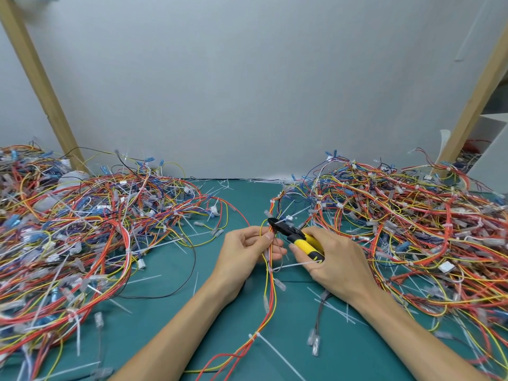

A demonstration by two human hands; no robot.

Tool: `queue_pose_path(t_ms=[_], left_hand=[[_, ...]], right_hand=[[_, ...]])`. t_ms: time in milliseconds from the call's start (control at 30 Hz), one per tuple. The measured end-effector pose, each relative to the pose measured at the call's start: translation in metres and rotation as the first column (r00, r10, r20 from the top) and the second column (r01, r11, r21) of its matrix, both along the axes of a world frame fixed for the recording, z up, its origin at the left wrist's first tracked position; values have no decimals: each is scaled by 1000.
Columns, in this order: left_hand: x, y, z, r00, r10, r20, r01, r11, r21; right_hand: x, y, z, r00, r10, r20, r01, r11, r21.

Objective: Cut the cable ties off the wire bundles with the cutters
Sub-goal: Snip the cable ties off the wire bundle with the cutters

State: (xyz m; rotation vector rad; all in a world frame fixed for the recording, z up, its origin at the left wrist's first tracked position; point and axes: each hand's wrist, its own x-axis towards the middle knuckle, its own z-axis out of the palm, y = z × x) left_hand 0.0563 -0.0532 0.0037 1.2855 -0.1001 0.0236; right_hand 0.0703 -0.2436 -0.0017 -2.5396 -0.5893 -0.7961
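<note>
My left hand (244, 250) pinches a thin bundle of red, orange and yellow wires (270, 287) that runs from the table's middle toward me. My right hand (334, 259) grips the yellow-handled cutters (298, 237). Their black jaws sit at the bundle just above my left thumb, beside a white cable tie (287, 218). Another white tie (294, 264) sticks out sideways from the bundle under the cutter handles. A further tie (257, 335) wraps the same bundle lower down, near my forearms.
A big heap of tangled wires (90, 232) covers the left of the green mat (242, 199), and a second heap (417, 215) covers the right. Cut white ties lie scattered on the mat. Wooden posts (41, 86) lean at both sides before a grey wall.
</note>
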Motion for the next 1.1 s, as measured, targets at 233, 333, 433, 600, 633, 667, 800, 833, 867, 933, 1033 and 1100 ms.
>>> queue_pose_path(t_ms=[233,333,433,600,633,667,800,833,867,933,1033,1100], left_hand=[[0,-1,0,1000,2,-2,-2,1000,12],[-1,-1,0,1000,0,-6,0,1000,13],[-1,-1,1,1000,-8,-4,8,999,36],[-2,-2,2,1000,-9,-3,9,999,47],[-3,-2,2,1000,-7,-2,7,999,48],[-3,-2,2,1000,-6,-3,6,999,48],[-3,-2,3,1000,-2,-8,2,999,49],[-3,-2,3,1000,-1,-8,2,999,51],[-3,-2,3,1000,-2,-9,2,999,53],[-3,-2,3,1000,-2,-10,2,999,52],[-3,-2,3,1000,-5,-10,6,999,49],[-3,-2,3,1000,-7,-9,7,999,53]], right_hand=[[1,0,1,1000,25,2,-25,999,-23],[2,0,0,999,32,-12,-32,999,-26],[2,0,0,999,36,-15,-36,999,-28],[2,0,0,999,41,2,-41,999,-36],[2,-1,0,999,41,3,-41,999,-36],[2,0,0,999,38,4,-38,999,-35],[2,-1,0,999,38,7,-37,999,-33],[2,-1,0,999,39,6,-39,999,-34],[2,-1,1,999,40,3,-40,999,-33],[1,0,1,999,39,-3,-39,999,-35],[0,0,2,1000,29,-5,-29,999,-45],[0,1,2,1000,27,-12,-27,999,-44]])
